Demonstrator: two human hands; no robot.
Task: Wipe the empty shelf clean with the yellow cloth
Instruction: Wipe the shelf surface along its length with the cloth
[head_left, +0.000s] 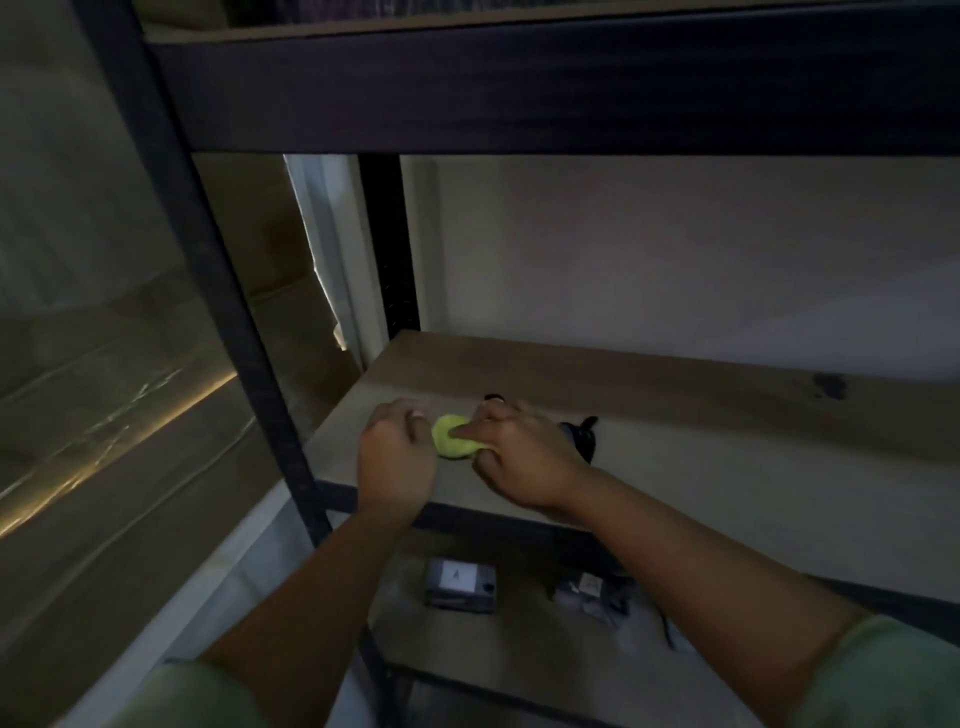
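The yellow cloth (451, 439) is bunched into a small wad on the wooden shelf board (675, 415), near its front left corner. My right hand (524, 457) grips the wad from the right, fingers curled over it. My left hand (397, 457) is curled in a loose fist just left of the cloth, touching its edge; whether it holds any of it is unclear. A small dark object (582, 434) lies on the board behind my right hand, partly hidden.
A black metal upright (228, 312) runs down the left of the rack and a dark crossbeam (519, 93) spans above. On the lower shelf sit a grey labelled box (460, 582) and a bundle of small parts (592, 595). Cardboard boxes (104, 441) stand to the left.
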